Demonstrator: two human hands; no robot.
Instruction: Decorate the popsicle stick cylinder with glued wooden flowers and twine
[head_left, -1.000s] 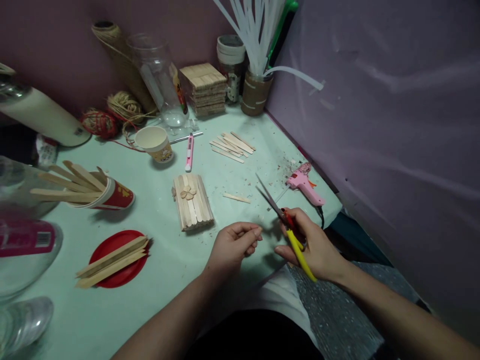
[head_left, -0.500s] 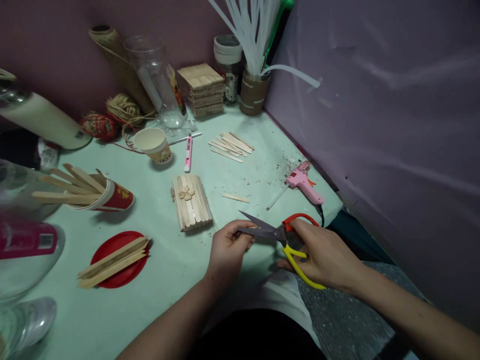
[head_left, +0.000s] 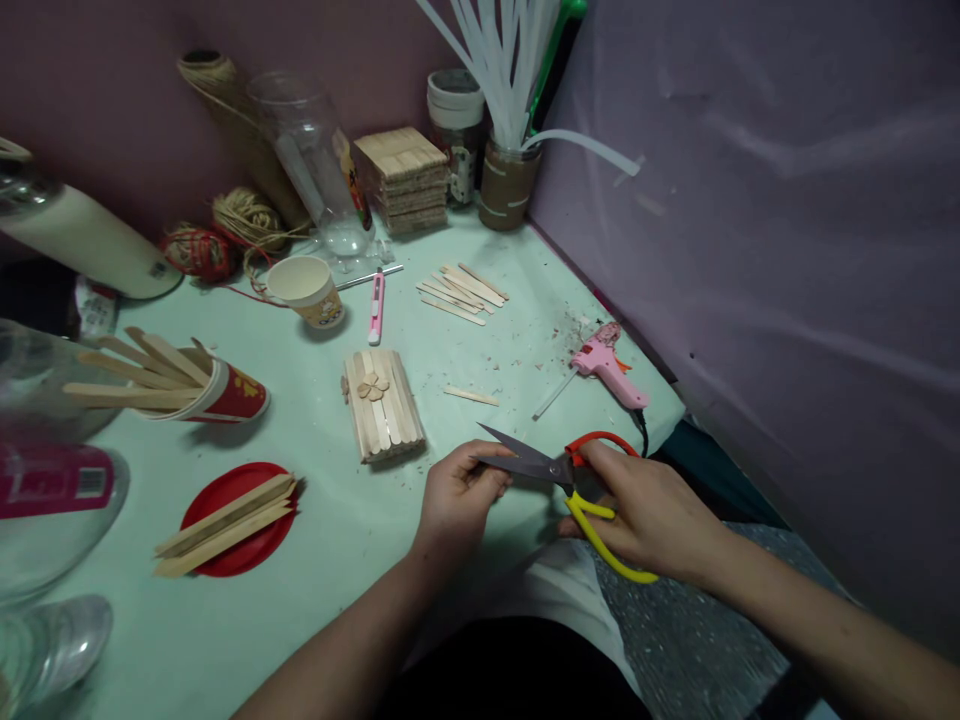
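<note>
My right hand grips a pair of scissors with one red and one yellow handle, blades pointing left and slightly apart. My left hand is closed in a pinch right at the blades; whatever it holds is too small to make out. Both hands hover over the near edge of the pale green table. Just beyond my left hand lies a flat panel of joined wooden sticks with a small wooden flower on it.
A pink glue gun lies at the right edge. Loose sticks, a pink cutter, a paper cup, a red cup of sticks, a red plate with sticks, twine and jars stand around.
The scissors swung from pointing up and away to lying level, blades toward my left hand. My left hand stayed pinched and now meets the blades.
</note>
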